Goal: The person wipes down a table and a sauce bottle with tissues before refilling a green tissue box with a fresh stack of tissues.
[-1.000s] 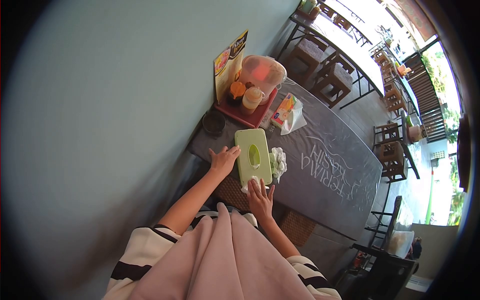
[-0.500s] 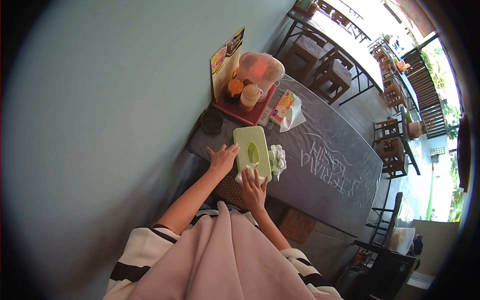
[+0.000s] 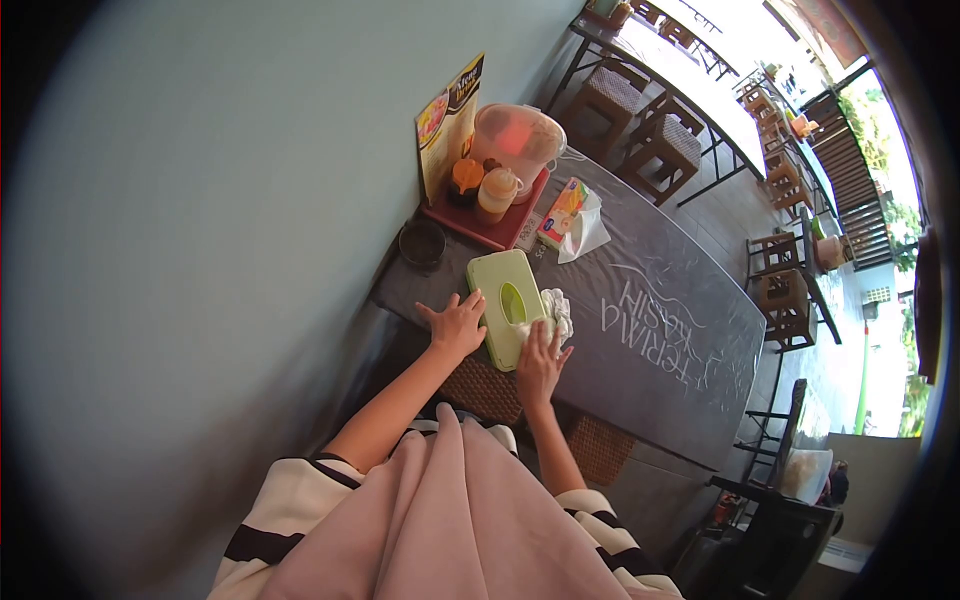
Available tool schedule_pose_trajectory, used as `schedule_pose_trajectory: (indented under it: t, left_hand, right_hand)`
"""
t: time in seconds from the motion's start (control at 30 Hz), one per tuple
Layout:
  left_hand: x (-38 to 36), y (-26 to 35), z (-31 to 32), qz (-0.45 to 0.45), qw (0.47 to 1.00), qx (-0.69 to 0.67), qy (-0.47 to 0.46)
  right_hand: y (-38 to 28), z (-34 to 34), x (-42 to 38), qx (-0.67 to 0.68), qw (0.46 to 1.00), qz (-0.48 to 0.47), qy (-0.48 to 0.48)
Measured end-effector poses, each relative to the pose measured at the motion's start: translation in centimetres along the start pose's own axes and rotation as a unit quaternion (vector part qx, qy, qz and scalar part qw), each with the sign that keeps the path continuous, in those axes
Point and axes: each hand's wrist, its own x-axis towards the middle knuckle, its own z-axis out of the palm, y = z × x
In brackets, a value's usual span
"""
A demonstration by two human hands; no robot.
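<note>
A light green tissue box (image 3: 490,280) with an oval opening in its lid lies at the near edge of the dark table. My left hand (image 3: 455,328) rests against its left side, fingers spread. On the lid's right near part, my right hand (image 3: 541,365) presses a white tissue or cloth (image 3: 523,330), mostly hidden under the fingers. Just beyond that hand, a crumpled white cloth (image 3: 562,312) sits along the box's right side.
At the wall end, a red tray (image 3: 480,226) carries sauce bottles (image 3: 497,192), a clear plastic container (image 3: 515,135) and a menu card (image 3: 448,130). Nearby are a black ashtray-like bowl (image 3: 423,243) and a tissue pack (image 3: 568,208). A woven stool (image 3: 600,449) stands below the table.
My right hand has slid with the white tissue or cloth from the box's near end to its right side. The box has turned slightly; my left hand has shifted slightly along its side.
</note>
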Motion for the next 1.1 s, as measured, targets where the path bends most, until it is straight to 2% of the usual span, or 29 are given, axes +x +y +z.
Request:
schedule_pose_trajectory:
  t: [0.03,0.17,0.2,0.27,0.33,0.4,0.53,0.63,0.67,0.7,0.77,0.83,0.93,1.0,1.07,1.1]
  left_hand:
    - [0.0,0.2,-0.2,0.001,1.0,0.0,0.0]
    - [0.2,1.5,0.3,-0.021,0.999,0.021,0.015]
    - [0.3,1.7,0.7,-0.028,0.999,0.041,0.023]
    - [0.5,1.9,1.7,-0.038,0.998,0.033,0.034]
    - [0.6,2.1,1.8,-0.049,0.997,0.025,0.044]
    - [0.5,2.2,1.9,-0.053,0.997,0.036,0.052]
    - [0.7,2.5,1.6,-0.058,0.997,0.02,0.044]
    - [0.5,2.6,1.5,-0.061,0.997,0.025,0.043]
    - [0.4,2.7,1.4,-0.062,0.997,0.028,0.043]
    - [0.4,2.7,1.6,-0.064,0.996,0.032,0.044]
    - [0.4,2.7,1.8,-0.068,0.996,0.024,0.045]
    - [0.5,2.9,1.6,-0.068,0.996,0.016,0.048]
    - [0.4,3.1,1.0,-0.072,0.997,0.018,0.024]
    - [0.3,3.0,1.2,-0.075,0.997,-0.001,0.018]
    - [0.2,2.9,1.3,-0.077,0.997,-0.013,0.018]
    - [0.2,2.9,1.4,-0.08,0.996,-0.026,0.018]
  right_hand:
    - [-0.6,0.3,-1.2,-0.066,0.997,-0.04,0.002]
    - [-2.3,-0.8,-5.8,0.001,0.994,-0.102,-0.032]
    - [-2.1,-1.4,-5.7,0.001,0.994,-0.101,-0.033]
    - [-0.7,-2.7,-4.5,-0.036,0.987,-0.157,-0.024]
    - [1.3,-2.2,-2.5,-0.041,0.99,-0.132,-0.022]
    - [3.0,-1.7,-0.4,-0.092,0.994,-0.054,0.009]
    - [2.9,-0.9,-0.4,-0.05,0.998,-0.025,0.009]
    - [-0.2,0.0,-4.8,-0.006,0.999,-0.043,0.021]
    - [-0.9,-0.1,-6.1,0.037,0.999,-0.031,-0.015]
    - [-1.0,-0.5,-6.1,0.013,0.999,-0.035,-0.02]
    - [-0.5,-1.0,-5.7,-0.011,0.999,-0.038,-0.024]
    - [0.6,-1.0,-3.8,0.001,1.0,0.022,-0.013]
    - [1.6,-0.3,-0.4,0.018,0.998,0.06,-0.003]
    - [2.4,-0.1,2.4,0.037,0.997,0.065,-0.019]
    - [3.0,0.7,5.1,0.073,0.996,-0.001,-0.051]
    - [2.7,0.8,6.4,0.074,0.996,-0.001,-0.049]
